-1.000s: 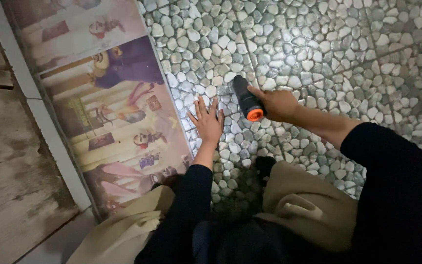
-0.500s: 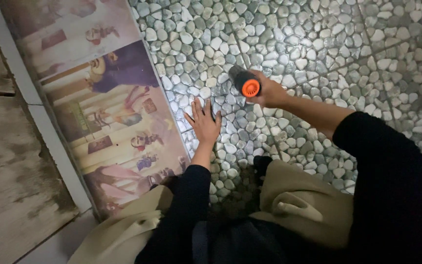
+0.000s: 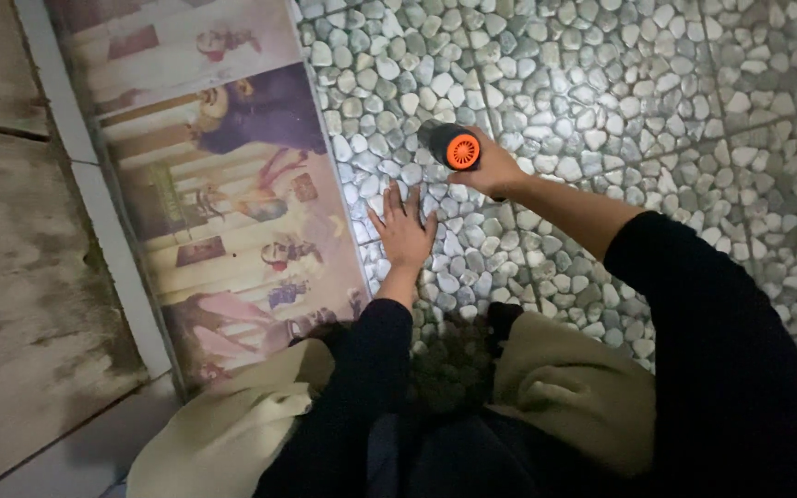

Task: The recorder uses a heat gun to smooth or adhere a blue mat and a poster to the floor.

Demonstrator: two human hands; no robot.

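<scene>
Your right hand (image 3: 489, 171) is wrapped around a black cylindrical handheld tool with an orange vented end cap (image 3: 452, 146), just above centre frame. Changed since a second ago: the tool lay flatter then, its long axis running diagonally across the floor with its side showing; now you've tipped it up, so the orange cap faces almost straight at the camera and the black body is foreshortened behind it. So the long axis now runs roughly along the line of sight, far end aimed down at the pebble-pattern tiled floor (image 3: 657, 83), leaning a bit to upper left. Reads like you've steered the working end onto the floor spot just above your other hand; whether it touches the tiles is hidden. The tool has also shifted slightly up in frame. Your left hand (image 3: 405, 232) has stayed put, flat on the pebbles, fingers spread, gripping nothing, just below and left of the tool. Left of it lies a printed picture mat (image 3: 223, 194), its edge close to your fingertips. Beige fabric (image 3: 574, 383) sits over your knees at lower centre.
</scene>
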